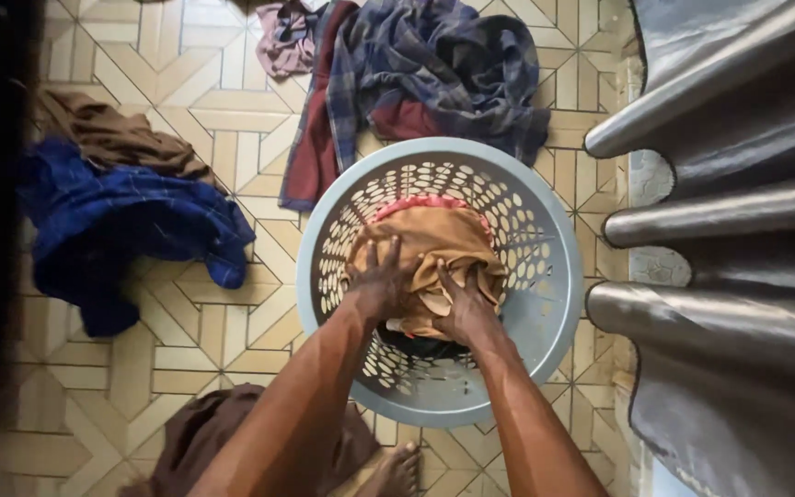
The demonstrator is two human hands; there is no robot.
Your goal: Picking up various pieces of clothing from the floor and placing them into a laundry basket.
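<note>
As both palms press flat, left hand (381, 281) and right hand (465, 308) spread on the tan cloth (430, 239); soft, light, best gathered at its folds beneath the fingers.

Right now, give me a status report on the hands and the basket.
Left hand and right hand both pressing on tan cloth. Cloth inside basket. Clothes on floor all around; nothing blocking.
</note>
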